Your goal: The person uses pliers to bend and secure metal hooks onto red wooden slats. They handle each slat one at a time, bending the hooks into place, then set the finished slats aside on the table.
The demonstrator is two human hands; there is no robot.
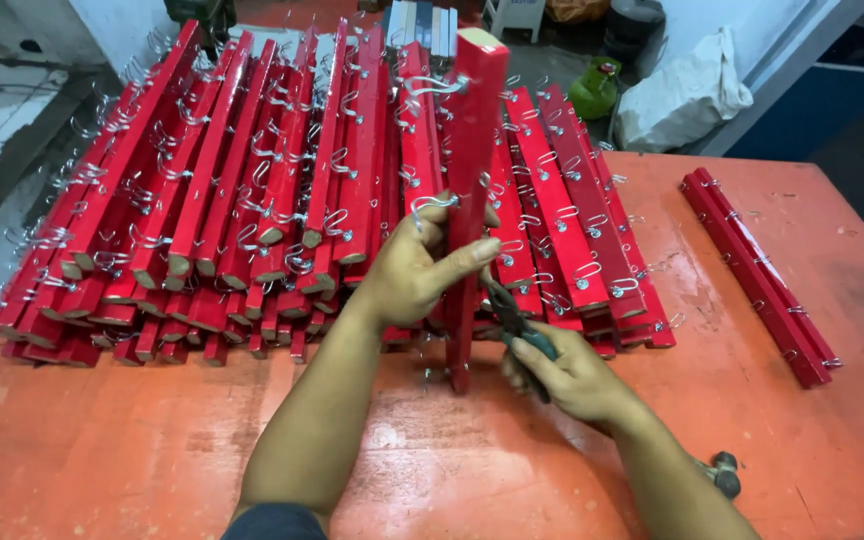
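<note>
Red wooden slat (472,200) stood upright, gripped by left hand (414,270), fingers curled shut around it, thumb pressed along front. Right hand (572,375) clamped on green-handled pliers (515,325), tips just beside slat, below left fingers. Behind fingers, heaped red slats with wire hooks (222,210). Underneath, worn orange table (152,440); beyond, green gas cylinder (595,90), white sack (682,95).

Left hand (417,268) raised, fingers (467,255) curled in grip; right hand (567,372) lower, fist closed, forearms converging.

White stuffed sack (682,95) at far right, beside green canister (595,88)
</note>
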